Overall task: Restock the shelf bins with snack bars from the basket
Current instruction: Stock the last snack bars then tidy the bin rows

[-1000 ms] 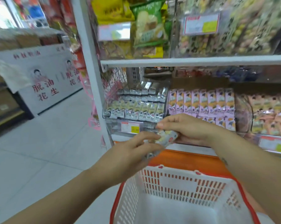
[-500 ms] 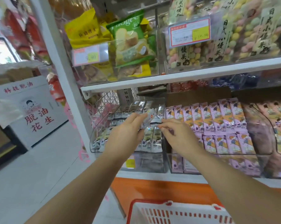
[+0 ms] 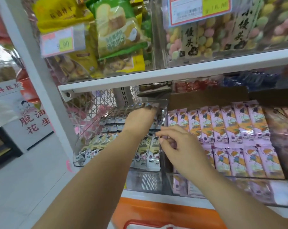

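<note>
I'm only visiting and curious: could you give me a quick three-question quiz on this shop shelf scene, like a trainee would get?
1. Fill in: the basket rim is ___.
2. True or false: the left hand is in the basket.
3. The clear bin it reaches into holds snack bars coloured: A pink, B white-and-yellow, C blue.
Key: 1 red; 2 false; 3 B.
</note>
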The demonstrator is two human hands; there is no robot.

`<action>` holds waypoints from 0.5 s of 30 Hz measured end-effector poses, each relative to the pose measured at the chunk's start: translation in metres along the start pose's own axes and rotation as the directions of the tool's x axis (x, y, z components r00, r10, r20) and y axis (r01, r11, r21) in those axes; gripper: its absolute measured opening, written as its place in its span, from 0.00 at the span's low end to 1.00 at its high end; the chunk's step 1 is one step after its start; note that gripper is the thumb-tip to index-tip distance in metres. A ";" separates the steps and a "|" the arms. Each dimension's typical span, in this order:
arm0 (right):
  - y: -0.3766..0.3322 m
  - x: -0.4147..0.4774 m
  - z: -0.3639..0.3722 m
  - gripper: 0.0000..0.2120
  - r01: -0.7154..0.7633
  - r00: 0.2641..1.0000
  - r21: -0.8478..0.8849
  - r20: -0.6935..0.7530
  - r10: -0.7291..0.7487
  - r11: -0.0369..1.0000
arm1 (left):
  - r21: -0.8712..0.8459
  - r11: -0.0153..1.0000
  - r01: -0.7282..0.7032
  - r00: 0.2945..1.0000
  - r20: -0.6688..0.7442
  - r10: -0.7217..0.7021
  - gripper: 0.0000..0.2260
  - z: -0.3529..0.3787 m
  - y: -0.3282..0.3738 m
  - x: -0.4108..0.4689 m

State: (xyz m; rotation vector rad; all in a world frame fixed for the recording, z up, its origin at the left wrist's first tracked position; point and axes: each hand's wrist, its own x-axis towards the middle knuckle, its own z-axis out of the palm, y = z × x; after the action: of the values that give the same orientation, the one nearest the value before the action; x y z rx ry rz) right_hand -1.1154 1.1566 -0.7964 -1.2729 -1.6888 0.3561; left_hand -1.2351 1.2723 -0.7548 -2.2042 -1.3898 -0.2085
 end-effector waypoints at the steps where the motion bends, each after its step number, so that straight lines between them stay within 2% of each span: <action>1: 0.000 0.000 0.000 0.11 -0.006 1.000 0.008 0.003 0.006 1.000 | 0.013 1.000 -0.014 1.000 -0.001 0.014 0.15 0.002 0.002 0.002; 5: -0.001 -0.001 -0.001 0.11 -0.019 1.000 0.019 0.016 0.019 1.000 | 0.039 0.999 -0.003 1.000 0.027 0.002 0.17 0.008 0.002 0.010; 8: -0.002 -0.001 -0.001 0.11 -0.017 1.000 0.024 0.018 0.016 1.000 | 0.039 0.999 -0.001 0.992 0.127 -0.004 0.17 0.004 0.002 0.013; 11: -0.002 -0.001 -0.002 0.12 -0.019 0.999 0.035 0.028 0.018 0.999 | -0.041 0.999 0.017 0.972 0.235 -0.007 0.20 -0.007 0.002 0.008; 13: -0.002 -0.005 -0.006 0.14 -0.007 0.999 0.012 0.051 0.006 1.000 | -0.099 0.994 0.045 0.973 0.229 -0.021 0.23 -0.015 0.002 -0.004; 15: -0.005 -0.010 -0.010 0.16 0.038 0.997 -0.091 0.071 -0.032 0.995 | -0.216 0.973 0.080 0.988 0.144 -0.049 0.23 -0.025 0.002 -0.022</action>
State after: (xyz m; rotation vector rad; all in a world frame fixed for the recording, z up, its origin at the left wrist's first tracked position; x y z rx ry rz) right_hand -1.1097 1.1432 -0.7929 -1.3091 -1.8024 0.3079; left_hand -1.2397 1.2414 -0.7434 -2.3949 -1.5820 -0.2496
